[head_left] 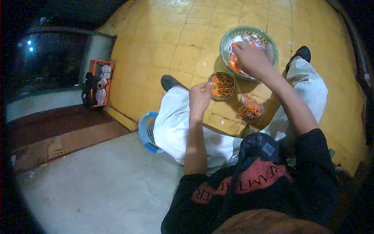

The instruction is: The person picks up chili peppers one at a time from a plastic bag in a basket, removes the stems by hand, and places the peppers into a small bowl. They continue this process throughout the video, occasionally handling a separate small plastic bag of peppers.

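My right hand reaches over a green basket, its fingers closed at orange-red items among clear plastic bags; what exactly it grips is too small to tell. Close to the left rim of a small round bowl is my left hand, fingers pinched, with a bit of orange at the fingertips. Thin red, orange and green pieces, like chillies, fill the bowl. Below and right of it, a clear plastic bag of similar pieces lies on the yellow tiled floor.
A blue plastic basket stands beside my left leg. Farther left, an orange crate holding shoes or similar objects leans by a low wall. My legs are spread around the bowl and bag. Grey floor lies at the lower left.
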`<state>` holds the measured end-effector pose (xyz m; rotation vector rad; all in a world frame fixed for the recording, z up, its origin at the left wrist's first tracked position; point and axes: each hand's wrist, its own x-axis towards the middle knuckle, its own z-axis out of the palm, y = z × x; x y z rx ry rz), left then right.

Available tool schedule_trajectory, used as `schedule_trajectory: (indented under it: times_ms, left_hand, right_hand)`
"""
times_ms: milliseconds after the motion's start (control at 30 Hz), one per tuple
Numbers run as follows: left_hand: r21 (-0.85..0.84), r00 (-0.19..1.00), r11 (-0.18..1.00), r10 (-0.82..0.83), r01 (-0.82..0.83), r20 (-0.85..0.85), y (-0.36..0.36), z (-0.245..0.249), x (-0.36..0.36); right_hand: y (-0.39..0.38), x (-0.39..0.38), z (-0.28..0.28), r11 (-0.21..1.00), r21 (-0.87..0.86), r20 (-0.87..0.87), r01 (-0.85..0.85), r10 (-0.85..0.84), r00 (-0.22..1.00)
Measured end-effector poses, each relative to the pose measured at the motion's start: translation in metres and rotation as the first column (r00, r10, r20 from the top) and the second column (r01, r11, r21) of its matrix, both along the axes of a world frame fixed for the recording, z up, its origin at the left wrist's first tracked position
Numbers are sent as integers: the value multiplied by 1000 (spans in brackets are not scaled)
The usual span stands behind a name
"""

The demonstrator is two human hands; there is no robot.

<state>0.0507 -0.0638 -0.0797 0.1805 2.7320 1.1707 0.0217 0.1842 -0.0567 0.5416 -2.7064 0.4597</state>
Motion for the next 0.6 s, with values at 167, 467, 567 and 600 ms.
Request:
schedule_trajectory:
  times_ms: [167,467,567,600]
  left_hand:
    - [481,937,856,13,-191,348,13,30,1]
    - [675,881,676,-80,-295,466,23,39,7]
    - [699,900,660,-79,-275,428,19,32,5]
    - [713,914,657,-89,-244,395,20,33,5]
  right_hand:
    - [-10,11,10,953,-268,307,-141,224,925]
    - [-33,26,21,787,-552,291,-275,491,821]
    - [-29,21,25,735,-593,235,-331,550,802]
    - [-31,21,24,734,-592,235,-333,552,800]
